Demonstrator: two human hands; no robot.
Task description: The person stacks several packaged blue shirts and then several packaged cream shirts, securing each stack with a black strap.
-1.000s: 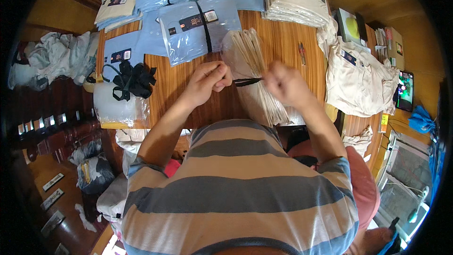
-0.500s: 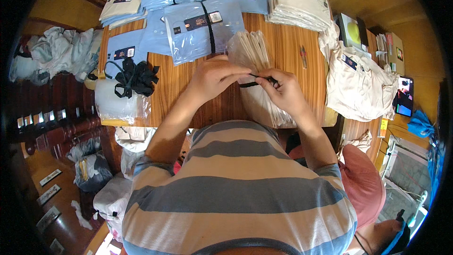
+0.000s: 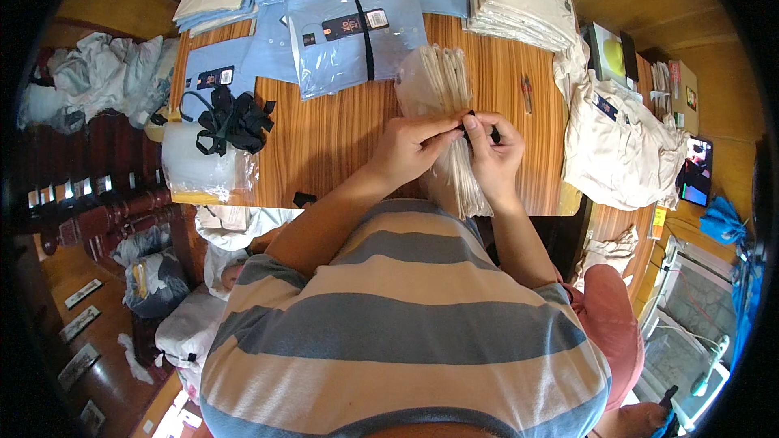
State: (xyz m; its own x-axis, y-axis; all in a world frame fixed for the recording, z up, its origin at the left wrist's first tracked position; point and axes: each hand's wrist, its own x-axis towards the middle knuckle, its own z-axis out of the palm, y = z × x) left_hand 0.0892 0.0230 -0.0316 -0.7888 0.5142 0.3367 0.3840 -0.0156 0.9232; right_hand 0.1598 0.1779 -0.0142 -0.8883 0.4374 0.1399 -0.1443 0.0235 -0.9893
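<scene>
A bundle of cream folded garments in clear plastic [image 3: 456, 186] stands on edge at the table's front, in front of my chest. Over its upper right side my two hands meet on a black ribbon [image 3: 468, 119]. My left hand [image 3: 415, 144] pinches the ribbon between thumb and fingers. Curled closely beside it, my right hand [image 3: 495, 150] grips the ribbon too, and a dark bit of it shows between the fingers. My hands cover most of the ribbon and any knot in it.
Blue bagged shirts [image 3: 324, 53], one bundle tied with black ribbon, and cream stacks [image 3: 519, 0] fill the far side. Loose black ribbons [image 3: 235, 122] lie on plastic bags [image 3: 199, 162] at left. Right are a small pen-like item [image 3: 526, 93] and a cream garment [image 3: 621, 142].
Both hands have shifted right and drawn together; the ribbon stretched between them before is now mostly hidden. The bundle has turned more upright. A small black piece shows by the left forearm.
</scene>
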